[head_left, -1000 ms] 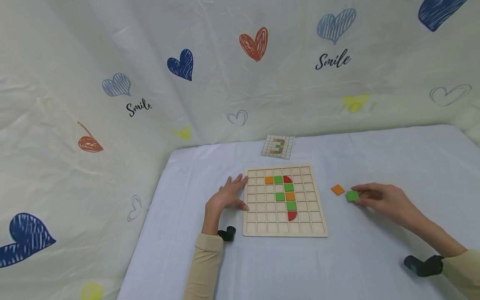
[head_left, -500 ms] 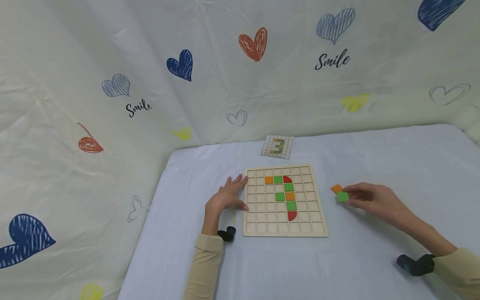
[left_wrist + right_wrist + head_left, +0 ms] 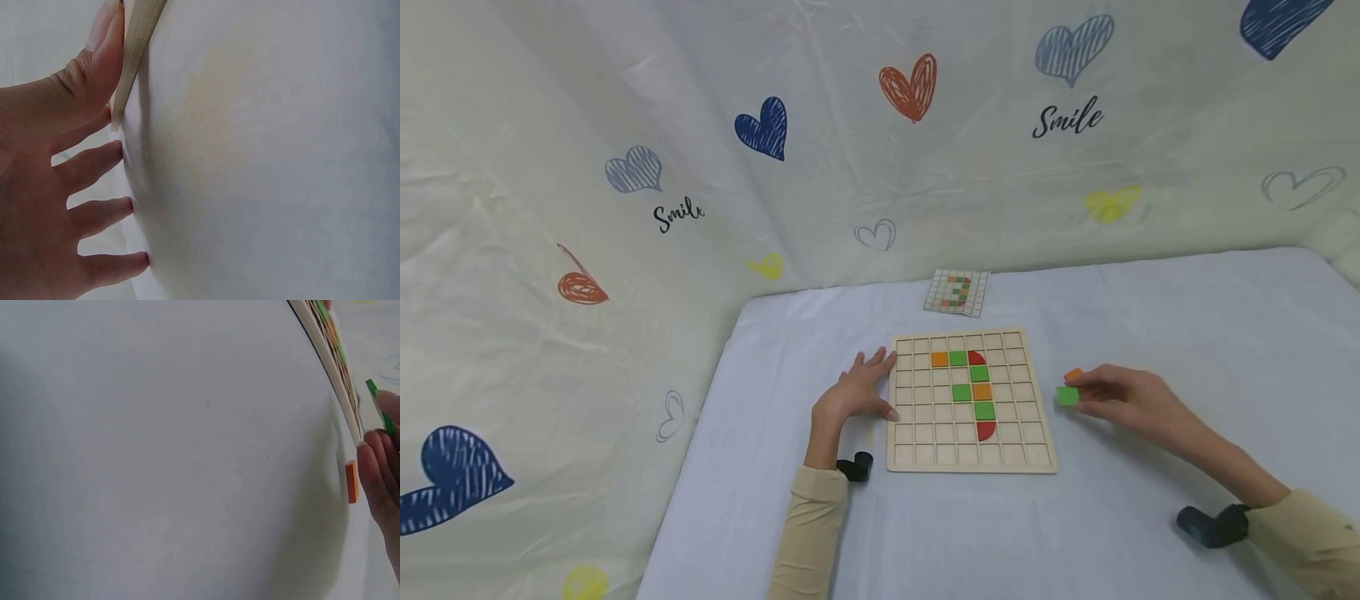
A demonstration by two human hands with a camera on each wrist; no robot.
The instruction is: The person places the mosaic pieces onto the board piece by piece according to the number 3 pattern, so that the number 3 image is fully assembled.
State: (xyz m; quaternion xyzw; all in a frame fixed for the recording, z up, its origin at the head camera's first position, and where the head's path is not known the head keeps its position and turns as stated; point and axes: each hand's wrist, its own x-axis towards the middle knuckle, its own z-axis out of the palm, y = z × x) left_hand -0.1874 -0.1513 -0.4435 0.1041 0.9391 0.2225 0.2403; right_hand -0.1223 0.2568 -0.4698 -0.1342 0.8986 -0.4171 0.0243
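My right hand (image 3: 1123,398) pinches a green square tile (image 3: 1067,396) above the table, just right of the board; the right wrist view shows that green tile (image 3: 380,407) edge-on at the fingertips. Partly hidden behind the fingers, an orange square tile (image 3: 1072,375) lies on the cloth. At the left edge of the wooden grid board (image 3: 925,457) rests my left hand (image 3: 852,393), fingers spread; in the left wrist view its thumb (image 3: 100,50) touches the board's rim. Set in the board are several green and orange squares and two red rounded tiles (image 3: 986,431).
Behind the board lies a printed pattern card (image 3: 957,293) with a similar coloured figure on a grid. A white cloth (image 3: 970,533) covers the table. A curtain with hearts (image 3: 820,192) hangs at the back and left. Each wrist wears a dark camera (image 3: 1213,527).
My right hand has moved left with the green tile, from right of the orange tile to beside the board. The fingers now partly cover the orange tile. My left hand has stayed still.
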